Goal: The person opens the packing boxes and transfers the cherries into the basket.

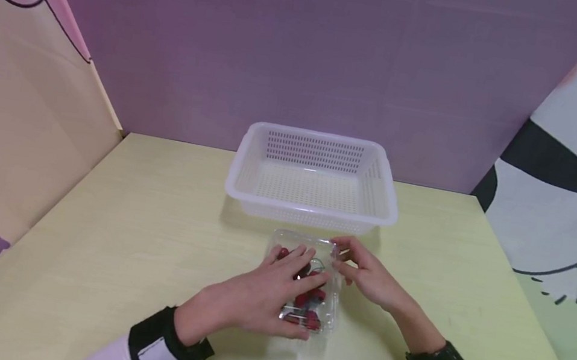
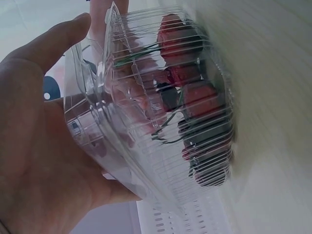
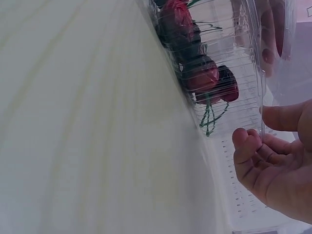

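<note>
A clear plastic clamshell box (image 1: pixel 329 310) lies on the table. Inside are several dark red fruits (image 3: pixel 202 73) with thin green stems, like cherries. My left hand (image 1: pixel 270 296) rests across the top of the box with its fingers spread and fairly straight, hiding part of the contents. At the box's far right corner, my right hand (image 1: pixel 371 276) pinches the rim between thumb and fingertips. In the left wrist view the lid (image 2: pixel 90 117) sits under my left palm; whether it is fully closed I cannot tell.
Just beyond the box stands a white perforated plastic basket (image 1: pixel 312 210), with nothing seen in it. The pale wooden table (image 1: pixel 152 217) extends to both sides. A purple panel (image 1: pixel 310 55) rises behind, and printed panels flank the table.
</note>
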Motion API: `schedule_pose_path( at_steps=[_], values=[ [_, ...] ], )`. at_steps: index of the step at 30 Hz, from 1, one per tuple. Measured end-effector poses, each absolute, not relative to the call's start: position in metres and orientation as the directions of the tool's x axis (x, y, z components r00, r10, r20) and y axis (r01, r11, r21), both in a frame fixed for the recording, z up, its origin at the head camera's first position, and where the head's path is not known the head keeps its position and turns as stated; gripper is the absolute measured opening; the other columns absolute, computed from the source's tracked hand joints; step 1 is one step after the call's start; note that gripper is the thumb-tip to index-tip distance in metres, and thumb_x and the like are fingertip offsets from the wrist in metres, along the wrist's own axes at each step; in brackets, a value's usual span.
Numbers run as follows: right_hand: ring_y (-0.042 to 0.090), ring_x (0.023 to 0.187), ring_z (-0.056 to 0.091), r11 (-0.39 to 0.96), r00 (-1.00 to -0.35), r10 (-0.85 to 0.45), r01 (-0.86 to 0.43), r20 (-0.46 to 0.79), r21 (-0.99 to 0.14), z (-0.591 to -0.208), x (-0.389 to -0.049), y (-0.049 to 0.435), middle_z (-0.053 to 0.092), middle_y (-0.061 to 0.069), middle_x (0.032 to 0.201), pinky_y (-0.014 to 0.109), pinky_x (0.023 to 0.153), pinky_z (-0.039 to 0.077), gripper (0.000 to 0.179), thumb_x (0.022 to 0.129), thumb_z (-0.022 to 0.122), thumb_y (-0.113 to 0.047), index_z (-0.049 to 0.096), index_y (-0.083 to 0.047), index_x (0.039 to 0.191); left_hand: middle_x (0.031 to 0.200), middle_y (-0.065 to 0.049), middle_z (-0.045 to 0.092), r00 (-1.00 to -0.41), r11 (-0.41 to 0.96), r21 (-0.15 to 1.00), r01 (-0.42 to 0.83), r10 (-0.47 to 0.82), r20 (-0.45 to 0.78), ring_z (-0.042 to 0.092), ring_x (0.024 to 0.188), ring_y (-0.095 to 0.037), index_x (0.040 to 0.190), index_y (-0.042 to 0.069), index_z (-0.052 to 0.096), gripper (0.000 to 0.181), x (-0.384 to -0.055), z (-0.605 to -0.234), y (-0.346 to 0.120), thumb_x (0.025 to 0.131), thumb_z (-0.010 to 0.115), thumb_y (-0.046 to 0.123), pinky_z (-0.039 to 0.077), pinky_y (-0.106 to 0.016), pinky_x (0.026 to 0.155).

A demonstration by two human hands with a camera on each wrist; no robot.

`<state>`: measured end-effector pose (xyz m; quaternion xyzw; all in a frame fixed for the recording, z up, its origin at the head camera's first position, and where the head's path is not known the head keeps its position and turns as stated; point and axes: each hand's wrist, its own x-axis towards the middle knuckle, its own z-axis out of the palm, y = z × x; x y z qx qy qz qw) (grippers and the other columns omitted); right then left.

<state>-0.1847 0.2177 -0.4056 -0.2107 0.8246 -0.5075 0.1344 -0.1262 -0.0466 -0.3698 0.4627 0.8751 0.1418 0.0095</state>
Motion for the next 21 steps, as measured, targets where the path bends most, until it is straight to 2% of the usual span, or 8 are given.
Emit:
schedule_pose_path(
  at_steps=[7, 12, 16, 21],
  values=[
    [0.023, 0.086, 0.062, 0.334, -0.862, -0.506, -0.182, -0.013, -0.925, -0.4049, -0.1846, 0.218, 0.053, 0.027, 0.127, 0.031, 0.07, 0.053, 0.039, 0.104, 0.052, -0.004, 0.043, 0.006, 0.141, 0.164, -0.02, 0.027, -0.563, 0.527, 0.232, 0.818, 0.816, 0.13, 0.024, 0.152, -0.036, 0.158, 0.017, 0.041, 0.085, -0.126, -0.3694, -0.0461, 0.091, 0.067, 0.063, 0.024, -0.068, 0.115],
    [0.02, 0.083, 0.063, 0.32, -0.863, -0.504, -0.158, -0.026, -0.934, -0.4044, -0.1841, 0.2185, 0.054, 0.028, 0.124, 0.037, 0.073, 0.054, 0.041, 0.104, 0.051, -0.003, 0.042, 0.007, 0.142, 0.162, -0.019, 0.031, -0.555, 0.526, 0.19, 0.829, 0.818, 0.152, 0.027, 0.151, -0.033, 0.157, 0.017, 0.043, 0.084, -0.1258, -0.3699, -0.0451, 0.092, 0.066, 0.064, 0.028, -0.063, 0.114],
    [0.019, 0.081, 0.061, 0.305, -0.866, -0.499, -0.14, -0.033, -0.942, -0.404, -0.1842, 0.2186, 0.055, 0.028, 0.117, 0.036, 0.071, 0.053, 0.041, 0.103, 0.052, -0.003, 0.042, 0.009, 0.141, 0.162, -0.019, 0.032, -0.552, 0.524, 0.184, 0.831, 0.816, 0.172, 0.028, 0.15, -0.034, 0.157, 0.017, 0.043, 0.083, -0.1256, -0.3716, -0.0449, 0.092, 0.065, 0.064, 0.03, -0.063, 0.113],
    [0.021, 0.085, 0.063, 0.257, -0.864, -0.503, -0.115, -0.031, -0.96, -0.4036, -0.1842, 0.2181, 0.051, 0.031, 0.123, 0.035, 0.073, 0.058, 0.041, 0.103, 0.052, -0.002, 0.041, 0.012, 0.14, 0.159, -0.016, 0.037, -0.556, 0.533, 0.159, 0.831, 0.808, 0.194, 0.033, 0.147, -0.033, 0.157, 0.02, 0.044, 0.084, -0.1261, -0.3728, -0.0441, 0.09, 0.065, 0.068, 0.031, -0.059, 0.115]
  ],
)
